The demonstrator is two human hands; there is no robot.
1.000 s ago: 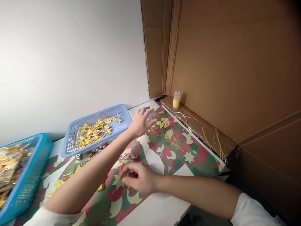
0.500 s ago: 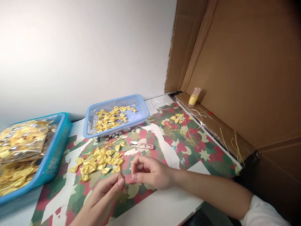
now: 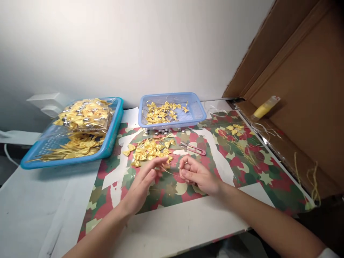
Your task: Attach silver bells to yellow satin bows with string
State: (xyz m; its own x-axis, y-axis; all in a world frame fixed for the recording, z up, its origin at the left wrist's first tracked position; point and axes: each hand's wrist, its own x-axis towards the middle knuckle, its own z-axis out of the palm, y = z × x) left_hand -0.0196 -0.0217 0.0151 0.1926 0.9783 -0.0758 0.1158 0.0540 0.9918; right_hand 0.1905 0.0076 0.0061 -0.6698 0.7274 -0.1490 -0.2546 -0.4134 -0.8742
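One thin, pale, cord-like strand (image 3: 171,173) is stretching between my hands, just above the red, green and cream patterned sheet (image 3: 196,193). My right hand (image 3: 200,177) is pinching, thumb and fingertips pressing together, seemingly clamping one end. My left hand (image 3: 143,182) is sitting loose, thumb apart from the fingers, but those tips are blurring, so I'm not able to tell whether they're touching the strand.

Handling-wise, I'm guessing it's weighing next to nothing, bending easily and maybe slipping a bit, so I'm favouring a fingertip pinch close to the end.

The yellow, satiny fabric bows (image 3: 149,150) are lying piled just beyond my left fingers, thin golden stems trailing behind. They're looking light, soft and pretty crushable, so I'd be grabbing one by its stem or tight middle, not the loops. Pink-handled metal snips (image 3: 195,148) are resting right of the pile. Small, shiny silver beads (image 3: 163,132) are sitting behind it, near the light-blue perforated plastic basket (image 3: 195,111), which is holding more bows.
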